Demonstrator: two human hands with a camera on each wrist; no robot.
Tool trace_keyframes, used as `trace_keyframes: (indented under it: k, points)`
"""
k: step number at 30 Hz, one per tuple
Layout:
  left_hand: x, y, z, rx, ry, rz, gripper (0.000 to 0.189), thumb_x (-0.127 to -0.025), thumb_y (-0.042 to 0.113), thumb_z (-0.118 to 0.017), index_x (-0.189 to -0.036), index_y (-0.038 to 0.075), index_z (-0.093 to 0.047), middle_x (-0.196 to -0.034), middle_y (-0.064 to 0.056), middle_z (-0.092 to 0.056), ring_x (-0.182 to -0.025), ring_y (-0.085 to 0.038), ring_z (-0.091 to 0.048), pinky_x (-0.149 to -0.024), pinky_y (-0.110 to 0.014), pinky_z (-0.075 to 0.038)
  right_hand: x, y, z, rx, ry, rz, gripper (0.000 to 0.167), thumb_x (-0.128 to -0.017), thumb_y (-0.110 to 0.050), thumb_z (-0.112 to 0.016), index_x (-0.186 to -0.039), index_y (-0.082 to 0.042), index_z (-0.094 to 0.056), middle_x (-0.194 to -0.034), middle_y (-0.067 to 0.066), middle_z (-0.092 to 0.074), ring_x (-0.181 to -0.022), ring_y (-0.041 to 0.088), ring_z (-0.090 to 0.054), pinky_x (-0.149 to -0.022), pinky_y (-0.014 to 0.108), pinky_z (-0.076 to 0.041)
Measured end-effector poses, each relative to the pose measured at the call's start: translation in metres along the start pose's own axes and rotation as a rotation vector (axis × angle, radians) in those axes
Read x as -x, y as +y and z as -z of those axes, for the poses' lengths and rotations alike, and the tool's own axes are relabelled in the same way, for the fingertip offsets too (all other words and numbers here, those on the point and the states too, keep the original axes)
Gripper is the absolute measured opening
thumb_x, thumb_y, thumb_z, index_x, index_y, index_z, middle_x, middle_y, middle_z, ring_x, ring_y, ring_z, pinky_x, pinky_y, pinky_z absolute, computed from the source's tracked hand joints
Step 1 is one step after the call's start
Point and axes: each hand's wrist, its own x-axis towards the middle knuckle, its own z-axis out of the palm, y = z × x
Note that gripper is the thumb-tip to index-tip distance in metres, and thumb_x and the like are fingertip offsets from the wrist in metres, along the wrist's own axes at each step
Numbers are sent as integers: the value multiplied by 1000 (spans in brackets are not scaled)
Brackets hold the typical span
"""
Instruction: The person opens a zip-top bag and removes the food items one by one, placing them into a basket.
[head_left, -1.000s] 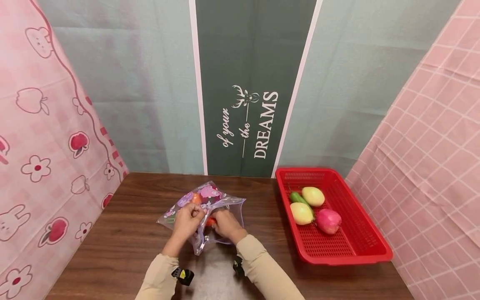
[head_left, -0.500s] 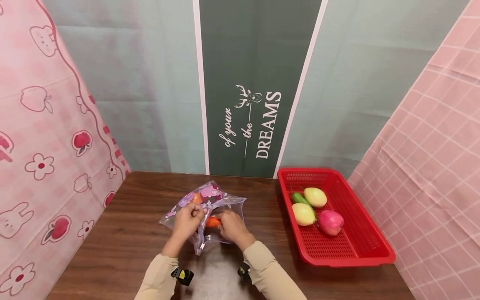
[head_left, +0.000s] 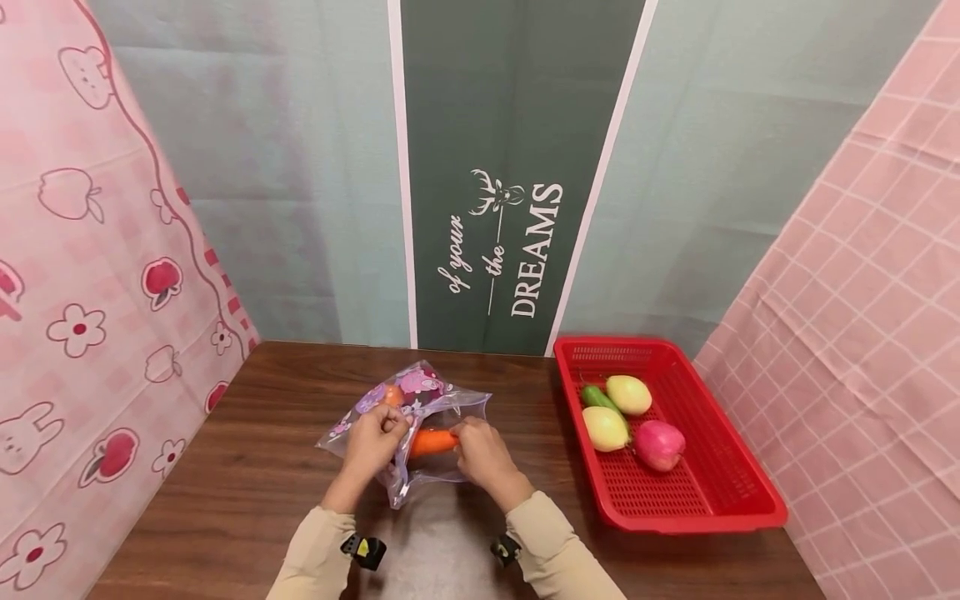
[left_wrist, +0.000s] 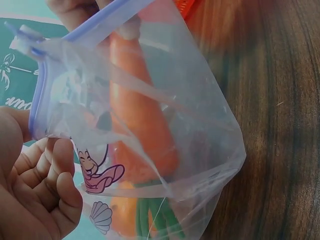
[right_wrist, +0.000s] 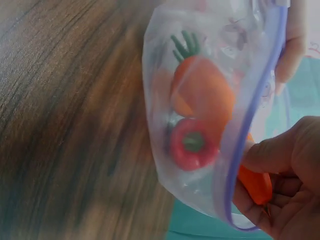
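A clear zip bag [head_left: 422, 383] with purple trim and pink cartoon prints lies on the table, its mouth spread toward the right. My left hand [head_left: 372, 442] pinches the bag's opening edge. At the mouth, my right hand [head_left: 486, 457] holds an orange carrot [head_left: 432, 442] by its narrow tip. The carrot's green top [right_wrist: 186, 46] points deeper into the bag. Beside it in the right wrist view, a red bell pepper [right_wrist: 193, 144] shows through the plastic. Another orange item [head_left: 392, 395] sits under the printed side, partly hidden.
To the right stands a red plastic basket [head_left: 697, 467] holding two pale yellow fruits [head_left: 628, 395], a green cucumber-like vegetable [head_left: 597, 397] and a pink-red fruit [head_left: 659, 445]. The wooden table [head_left: 225, 467] ends at a fabric backdrop [head_left: 337, 208].
My right hand has moved to the right, drawing the carrot toward the bag's mouth, so more of it shows. My left hand has kept its place at the edge.
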Motion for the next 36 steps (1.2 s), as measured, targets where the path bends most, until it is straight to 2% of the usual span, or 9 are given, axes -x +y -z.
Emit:
trace_keyframes:
  k: [7, 19, 28, 36]
  points:
    - [0, 1, 0, -8, -4, -8, 16, -80, 15, -71, -71, 10, -59, -57, 6, -42, -53, -11, -42, -50, -27, -33, 7, -1, 13, 9, 45, -19, 19, -65, 0, -75, -82, -6, -71, -76, 2, -60, -70, 20, -61, -61, 32, -48]
    - [-1, 2, 0, -11, -13, -6, 16, -80, 16, -72, -71, 9, -59, -57, 6, -44, -52, -10, -42, -49, -27, -34, 17, 9, 36, -103, 106, -35, 19, -66, 5, -73, -84, 0, -70, -80, 7, -62, -74, 23, -61, -69, 33, -50]
    - [-2, 3, -1, -24, -9, -7, 17, -79, 17, -72, -70, 11, -59, -57, 6, -43, -54, -13, -42, -51, -28, -32, 24, 20, 49, -151, 127, -52, 19, -66, 6, -75, -84, 1, -70, -81, 8, -62, -73, 23, -61, -69, 36, -50]
    - [-2, 4, -1, -31, -15, -4, 17, -80, 17, -72, -70, 10, -59, -57, 6, -44, -54, -13, -43, -51, -28, -33, 34, 27, 61, -124, 151, -92, 24, -67, 5, -76, -88, -1, -67, -84, 7, -60, -77, 25, -60, -71, 38, -49]
